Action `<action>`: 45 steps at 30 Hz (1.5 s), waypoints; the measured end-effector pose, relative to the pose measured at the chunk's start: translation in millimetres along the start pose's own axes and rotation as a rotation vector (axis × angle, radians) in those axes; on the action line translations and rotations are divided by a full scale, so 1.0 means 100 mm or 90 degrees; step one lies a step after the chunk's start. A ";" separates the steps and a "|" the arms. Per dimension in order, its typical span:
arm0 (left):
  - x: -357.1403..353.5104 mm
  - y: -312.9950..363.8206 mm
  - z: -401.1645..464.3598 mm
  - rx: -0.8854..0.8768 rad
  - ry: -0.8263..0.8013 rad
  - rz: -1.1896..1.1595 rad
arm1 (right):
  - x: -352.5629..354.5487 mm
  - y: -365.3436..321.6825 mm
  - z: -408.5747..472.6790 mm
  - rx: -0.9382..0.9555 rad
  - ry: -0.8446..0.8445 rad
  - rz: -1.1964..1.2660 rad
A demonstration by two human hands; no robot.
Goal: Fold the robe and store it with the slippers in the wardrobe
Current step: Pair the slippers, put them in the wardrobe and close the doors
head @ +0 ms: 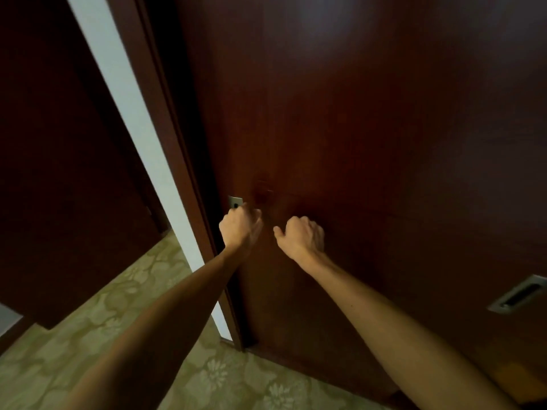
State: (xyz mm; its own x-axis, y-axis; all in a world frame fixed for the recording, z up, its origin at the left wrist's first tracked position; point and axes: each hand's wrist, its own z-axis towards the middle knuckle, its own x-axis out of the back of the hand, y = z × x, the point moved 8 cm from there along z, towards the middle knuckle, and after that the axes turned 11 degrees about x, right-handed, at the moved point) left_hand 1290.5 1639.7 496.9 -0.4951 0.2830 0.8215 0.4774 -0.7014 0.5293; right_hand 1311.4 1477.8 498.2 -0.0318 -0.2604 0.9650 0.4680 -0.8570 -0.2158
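Fingers (307, 224) of both hands curl against one wardrobe door (370, 128).
Left hand (240, 227) grips a metal handle (235, 201); right hand (302, 235) holds nothing; a second recessed handle (518, 295) sits well apart.

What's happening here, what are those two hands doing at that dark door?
A person stands close to a dark wooden wardrobe door. The left hand is curled at the small metal pull on the door's left edge, apparently gripping it. The right hand rests against the panel beside it, fingers curled and holding nothing. A second recessed metal handle sits lower right. No robe or slippers are in view, only patterned carpet below.
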 end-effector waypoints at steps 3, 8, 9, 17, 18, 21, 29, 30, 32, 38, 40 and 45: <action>-0.01 -0.32 0.36 0.068 -0.042 -0.001 | -0.03 -0.23 0.26 -0.034 0.021 -0.020; -0.22 -0.62 0.60 0.109 -0.165 0.061 | -0.13 -0.41 0.39 -0.078 0.026 -0.063; -0.24 -0.65 0.63 0.109 -0.174 0.056 | -0.15 -0.42 0.39 -0.085 0.026 -0.070; -0.34 -0.71 0.67 0.153 -0.184 -0.063 | -0.33 -0.28 0.28 -0.133 0.018 -0.101; -0.34 -0.70 0.66 0.154 -0.187 -0.062 | -0.33 -0.26 0.27 -0.137 0.018 -0.101; -0.34 -0.67 0.66 0.141 -0.187 -0.036 | -0.33 -0.22 0.27 -0.149 0.017 -0.102; -0.42 -0.44 0.53 0.121 -0.196 -0.037 | -0.28 0.02 0.15 -0.175 -0.001 -0.083; -0.44 -0.40 0.51 0.116 -0.199 -0.040 | -0.27 0.06 0.13 -0.177 -0.002 -0.080; -0.47 -0.31 0.45 0.108 -0.212 -0.036 | -0.23 0.16 0.07 -0.180 -0.002 -0.072; -0.61 0.00 0.20 0.084 -0.256 -0.034 | -0.12 0.51 -0.13 -0.178 0.004 -0.056; -0.65 0.13 0.10 0.079 -0.260 -0.029 | -0.07 0.64 -0.21 -0.179 0.011 -0.054; -0.76 0.46 -0.19 0.037 -0.262 -0.004 | 0.03 0.98 -0.41 -0.182 0.013 -0.054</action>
State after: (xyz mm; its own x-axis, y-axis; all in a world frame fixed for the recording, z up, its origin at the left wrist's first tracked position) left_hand 1336.3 1573.8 454.5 -0.1723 0.5334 0.8281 0.5217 -0.6637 0.5360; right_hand 1321.0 1374.9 474.1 -0.0789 -0.1888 0.9788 0.1945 -0.9659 -0.1706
